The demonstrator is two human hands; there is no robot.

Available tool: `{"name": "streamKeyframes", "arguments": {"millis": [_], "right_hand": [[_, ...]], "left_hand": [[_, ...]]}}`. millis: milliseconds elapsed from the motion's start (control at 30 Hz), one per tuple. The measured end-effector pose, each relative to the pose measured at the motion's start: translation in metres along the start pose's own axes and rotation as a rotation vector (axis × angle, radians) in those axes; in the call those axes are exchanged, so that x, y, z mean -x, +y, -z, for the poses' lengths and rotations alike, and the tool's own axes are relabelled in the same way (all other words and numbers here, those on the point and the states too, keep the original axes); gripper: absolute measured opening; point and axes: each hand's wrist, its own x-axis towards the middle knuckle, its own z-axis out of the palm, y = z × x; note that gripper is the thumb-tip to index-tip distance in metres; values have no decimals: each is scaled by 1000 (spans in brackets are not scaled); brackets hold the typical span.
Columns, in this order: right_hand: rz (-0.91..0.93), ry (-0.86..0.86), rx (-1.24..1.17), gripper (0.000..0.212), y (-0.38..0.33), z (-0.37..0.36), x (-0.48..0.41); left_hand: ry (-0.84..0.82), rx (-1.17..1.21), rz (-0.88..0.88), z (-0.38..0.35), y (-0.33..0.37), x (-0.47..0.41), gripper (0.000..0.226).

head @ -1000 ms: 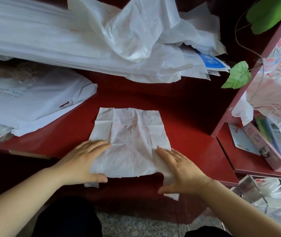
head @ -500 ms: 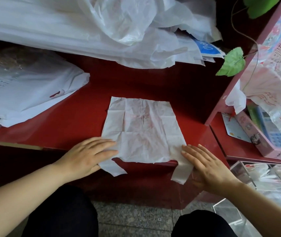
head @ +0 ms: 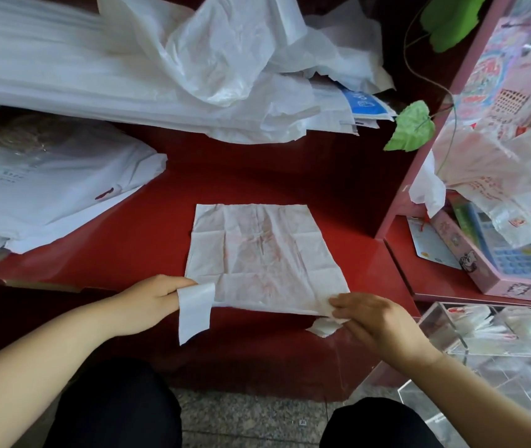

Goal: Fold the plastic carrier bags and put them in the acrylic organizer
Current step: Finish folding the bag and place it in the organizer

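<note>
A white plastic carrier bag with faint red print lies flattened on the red table, its near edge at the table's front. My left hand pinches the bag's left handle strip, which hangs down over the edge. My right hand pinches the bag's near right corner and handle, lifting it slightly. The clear acrylic organizer stands at the lower right with several folded bags inside it.
A heap of loose white bags fills the back of the table. More flat white bags lie at the left. A pink shelf unit on the right holds a calculator, printed bags and a green leaf.
Both hands went from pressing flat on the bag's near corners to pinching its two handle strips. The near edge of the bag is now lifted a little.
</note>
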Motion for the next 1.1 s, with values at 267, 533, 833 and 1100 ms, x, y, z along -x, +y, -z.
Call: {"name": "streamKeyframes", "arguments": {"millis": [267,533,833,1100], "right_hand": [[-779,-161,-579,30,3,24,-48],[-1001,-147,-1244,30,17,17,-89],[-605,-157,-894,64,17,8,-45],[-251,-82,-179,86,3,-14,-38]], "left_hand": [[371,351,262,-3,23,-44,25],[557,198,460,7,5,-74,28],[481,189,434,10,-6,-77,26],[486,226,391,8,-4,-73,23]]}}
